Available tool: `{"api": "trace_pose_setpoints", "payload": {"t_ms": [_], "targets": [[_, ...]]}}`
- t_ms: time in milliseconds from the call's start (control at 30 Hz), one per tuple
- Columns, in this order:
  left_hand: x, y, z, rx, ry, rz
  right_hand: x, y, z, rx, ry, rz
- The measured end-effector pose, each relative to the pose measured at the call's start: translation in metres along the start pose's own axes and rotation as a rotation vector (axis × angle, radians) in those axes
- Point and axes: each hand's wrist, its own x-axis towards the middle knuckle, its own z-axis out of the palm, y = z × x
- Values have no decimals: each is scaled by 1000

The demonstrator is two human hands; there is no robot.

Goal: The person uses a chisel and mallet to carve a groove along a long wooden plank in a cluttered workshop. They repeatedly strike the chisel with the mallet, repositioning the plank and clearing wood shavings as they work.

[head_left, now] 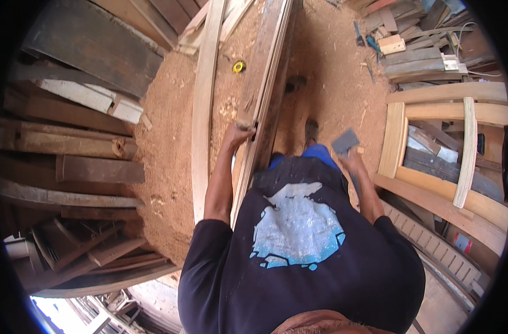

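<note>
A long brown wooden beam [263, 61] with grooved edges runs away from me, just left of my legs. My left hand [241, 133] is closed at the top of the beam, beside a small dark slot in its edge. What its fingers hold, if anything, is too small to make out. On the right, away from the beam, my right hand [351, 160] is closed round a flat tool with a dark grey, squarish end [345, 141]. A dark strip, perhaps part of the same tool, shows below that hand.
A pale curved plank [204, 111] lies left of the beam. Sawdust covers the floor [165, 139], with a yellow tape measure [239, 67] on it. Stacked boards [92, 106] line the left. A wooden frame [396, 139] and offcuts [421, 61] stand at the right.
</note>
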Motion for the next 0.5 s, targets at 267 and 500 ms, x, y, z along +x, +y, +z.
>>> {"api": "trace_pose_setpoints", "payload": {"t_ms": [267, 500], "targets": [[44, 63, -20, 87, 235, -56, -36, 104, 11, 237, 48, 384], [137, 137, 10, 477, 234, 48, 38, 105, -50, 304, -175, 623]]}}
